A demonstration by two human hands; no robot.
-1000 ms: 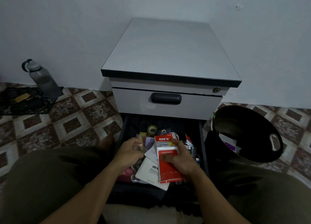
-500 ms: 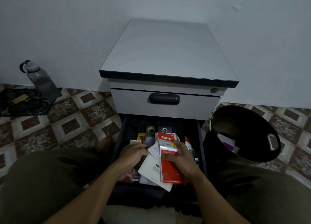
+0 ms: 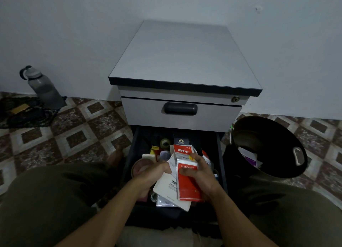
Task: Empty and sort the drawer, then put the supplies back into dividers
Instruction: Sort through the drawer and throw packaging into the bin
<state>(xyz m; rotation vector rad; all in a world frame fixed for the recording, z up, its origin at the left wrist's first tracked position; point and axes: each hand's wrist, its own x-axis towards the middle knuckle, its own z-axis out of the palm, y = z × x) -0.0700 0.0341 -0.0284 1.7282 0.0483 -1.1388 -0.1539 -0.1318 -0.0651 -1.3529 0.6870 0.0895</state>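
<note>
Two sets of fingers meet over one bundle. The right hand (image 3: 202, 176) wraps a red-and-white stationery pack (image 3: 187, 188), thumb across its front and fingers (image 3: 195, 157) curled over its upper right edge. The left hand (image 3: 151, 174) curls round the left edge of a white packet (image 3: 165, 188) that lies under the red pack and touches it, thumb on top.

The bundle is held tilted above the front half of the open drawer (image 3: 221, 154), the lower one of the cabinet. In the drawer, near its left wall, a round pinkish tin or roll (image 3: 140, 166) lies just beside the left hand. Toward the back edge lie a yellow-labelled item (image 3: 154, 148), a roll of tape (image 3: 165, 142) and a dark card (image 3: 181, 141). Crinkled clear wrappers (image 3: 163, 202) show under the bundle near the front edge.

The grey cabinet (image 3: 185, 57) stands against the wall, and its upper drawer (image 3: 148, 113) is closed. A black bin (image 3: 277, 135) sits just right of the open drawer, tipped toward the person, with papers (image 3: 249, 155) in it. A grey water bottle (image 3: 44, 89) stands by the wall, well apart on the left, beside a dark cloth (image 3: 24, 115) on the tiled floor (image 3: 77, 135).
</note>
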